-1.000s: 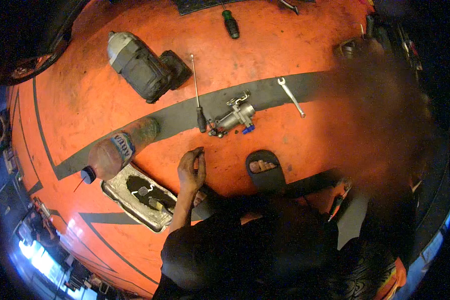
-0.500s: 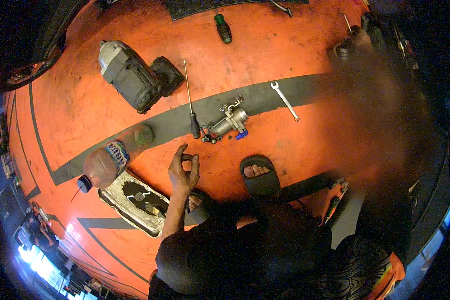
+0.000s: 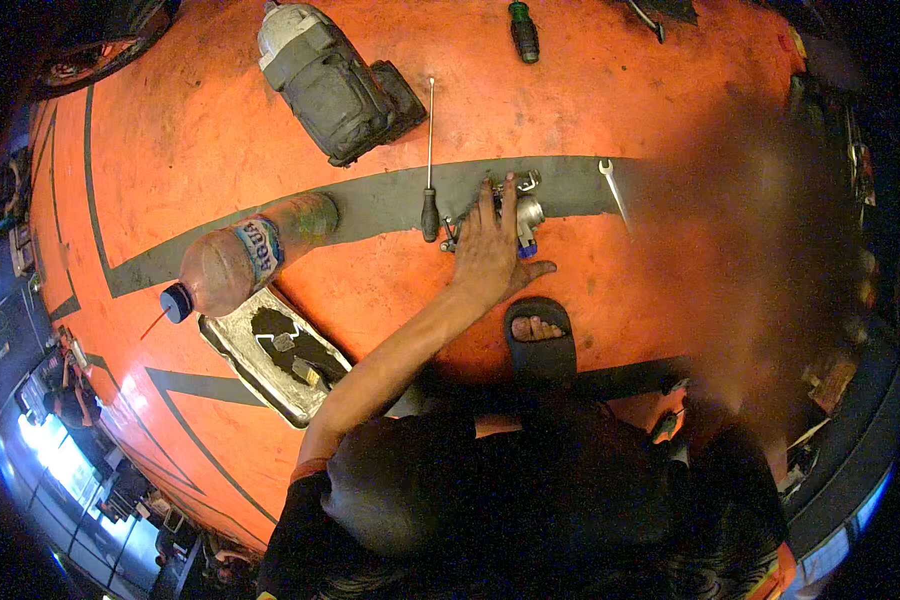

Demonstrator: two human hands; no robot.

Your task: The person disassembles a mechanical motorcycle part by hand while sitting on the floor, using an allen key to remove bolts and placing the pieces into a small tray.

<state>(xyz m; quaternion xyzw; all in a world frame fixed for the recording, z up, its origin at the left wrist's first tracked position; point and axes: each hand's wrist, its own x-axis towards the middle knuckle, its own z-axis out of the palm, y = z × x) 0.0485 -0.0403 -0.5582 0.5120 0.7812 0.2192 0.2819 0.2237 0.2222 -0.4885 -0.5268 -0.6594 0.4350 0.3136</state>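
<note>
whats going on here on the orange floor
A person sits low on the orange floor, one sandalled foot forward. Their left hand reaches out flat over a small metal part lying on the grey stripe, beside a screwdriver and a wrench. The right hand is not visible. A plastic bottle and metal tray lie nearby.

Single head-worn fisheye view, looking steeply down from above onto the orange floor, near range, edges bending toward the dark rim
</note>
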